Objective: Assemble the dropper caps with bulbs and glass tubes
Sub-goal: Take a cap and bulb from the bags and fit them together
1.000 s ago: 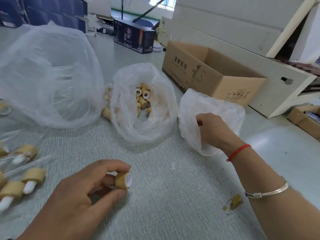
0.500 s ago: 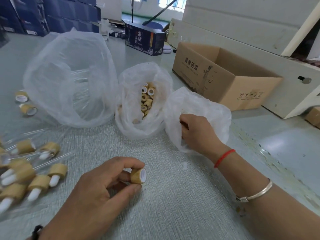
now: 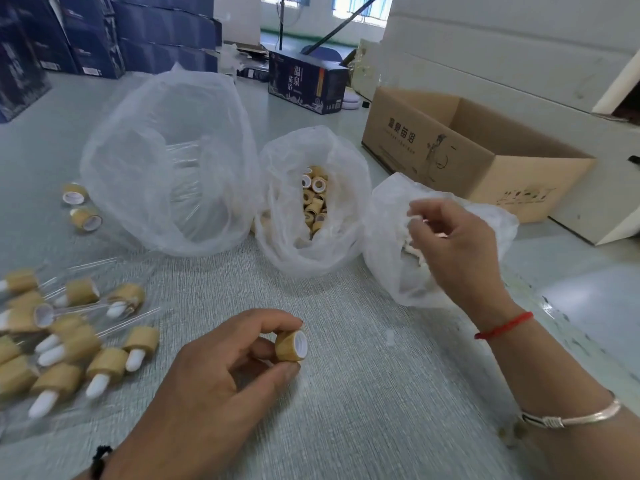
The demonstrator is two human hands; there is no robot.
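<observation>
My left hand [image 3: 211, 382] pinches a tan dropper cap [image 3: 290, 346] between thumb and forefinger, low over the table, its white-lined opening facing right. My right hand [image 3: 460, 251] is raised over the mouth of the right plastic bag [image 3: 391, 271], which holds white bulbs [image 3: 414, 252]. Its curled fingertips pinch a small white bulb [image 3: 420, 220], which is blurred. The middle bag [image 3: 311, 251] holds several loose tan caps [image 3: 313, 202]. The large left bag [image 3: 166, 168] holds clear glass tubes [image 3: 183, 157]. Several assembled droppers [image 3: 79, 348] lie at the left.
Two loose caps [image 3: 79, 206] lie behind the left bag. An open cardboard box [image 3: 485, 161] stands at the back right beside a white panel. A dark blue carton [image 3: 306, 83] and stacked blue boxes [image 3: 104, 32] are further back.
My right hand has come up out of the right bag with its fingers pinched together. My left hand still holds the cap in about the same place. The view has shifted left.
</observation>
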